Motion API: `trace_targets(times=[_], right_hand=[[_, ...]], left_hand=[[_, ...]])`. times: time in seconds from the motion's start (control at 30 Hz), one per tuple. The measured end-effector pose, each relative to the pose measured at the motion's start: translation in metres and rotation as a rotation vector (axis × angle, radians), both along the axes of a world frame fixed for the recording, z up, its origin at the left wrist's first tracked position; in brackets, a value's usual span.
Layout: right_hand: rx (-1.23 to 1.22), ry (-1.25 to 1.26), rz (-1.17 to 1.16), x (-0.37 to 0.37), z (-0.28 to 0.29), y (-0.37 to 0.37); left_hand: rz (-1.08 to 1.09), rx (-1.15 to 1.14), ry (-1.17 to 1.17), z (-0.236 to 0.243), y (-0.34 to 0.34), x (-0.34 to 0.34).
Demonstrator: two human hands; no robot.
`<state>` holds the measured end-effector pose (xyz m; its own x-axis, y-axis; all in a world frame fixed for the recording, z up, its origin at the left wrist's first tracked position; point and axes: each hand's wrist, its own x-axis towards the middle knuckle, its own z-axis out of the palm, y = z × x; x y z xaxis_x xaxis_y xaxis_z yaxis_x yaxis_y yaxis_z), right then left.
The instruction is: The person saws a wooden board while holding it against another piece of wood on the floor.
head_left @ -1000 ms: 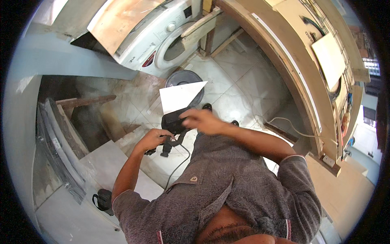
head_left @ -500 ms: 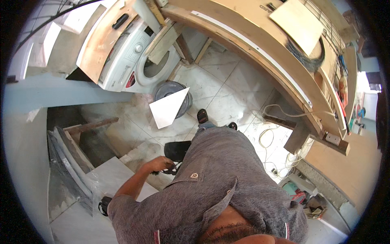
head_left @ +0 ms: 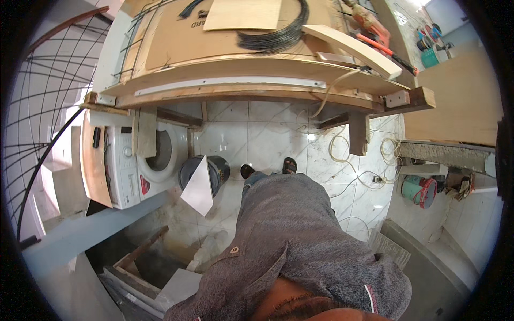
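In the head view, the person's left hand and right hand are both out of sight, so I cannot tell whether the fingers are spread, closed or holding anything. The grey shirt [head_left: 300, 230] fills the lower middle, with a pair of dark sandals [head_left: 289, 165] on the marble-patterned floor tiles [head_left: 273, 138] beyond it. To the left of the feet, the white angular sheet [head_left: 197, 188] lies across the dark bucket [head_left: 219, 170], one pointed corner reaching past it toward the person. The bucket is on the floor near the round door of the white washing machine [head_left: 122, 174], which has a wooden panel [head_left: 95, 171] along its outer side and a small black object [head_left: 96, 137] on that panel. Ahead, a wooden table [head_left: 241, 97] spans the view, with a pale rectangular board [head_left: 243, 14], a curved bundle of black wire [head_left: 281, 37], a light wooden plank [head_left: 356, 51] and an orange tool [head_left: 375, 27] on it. A pale cable [head_left: 333, 151] loops over the floor to the right of the feet, and farther right is a green bucket [head_left: 411, 188] with red on its end. At far left, thin black bars [head_left: 59, 80] form a curved mesh.
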<state>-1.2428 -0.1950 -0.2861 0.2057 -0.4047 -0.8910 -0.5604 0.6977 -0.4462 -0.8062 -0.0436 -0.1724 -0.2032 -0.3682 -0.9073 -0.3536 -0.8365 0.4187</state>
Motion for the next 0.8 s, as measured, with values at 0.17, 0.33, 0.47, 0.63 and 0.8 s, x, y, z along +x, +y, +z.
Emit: trace_targets(times=[0.17,0.33,0.47,0.63,0.8], right_hand=[[0.084,-0.117,-0.234,-0.038,0.031,0.013],[0.156,-0.233,-0.383,-0.059,0.058,0.016],[0.211,-0.305,-0.460,-0.069,0.074,0.013],[0.252,-0.378,-0.525,-0.072,0.092,0.007],[0.294,-0.421,-0.558,-0.065,0.106,0.003]], left_hand=[[-0.021,0.004,-0.023,-0.001,-0.009,-0.003],[-0.004,0.008,-0.032,0.002,-0.001,-0.010],[0.018,0.023,-0.034,0.005,0.011,-0.015],[0.040,0.031,-0.022,0.005,0.026,-0.015],[0.030,0.062,0.007,0.005,0.042,0.001]])
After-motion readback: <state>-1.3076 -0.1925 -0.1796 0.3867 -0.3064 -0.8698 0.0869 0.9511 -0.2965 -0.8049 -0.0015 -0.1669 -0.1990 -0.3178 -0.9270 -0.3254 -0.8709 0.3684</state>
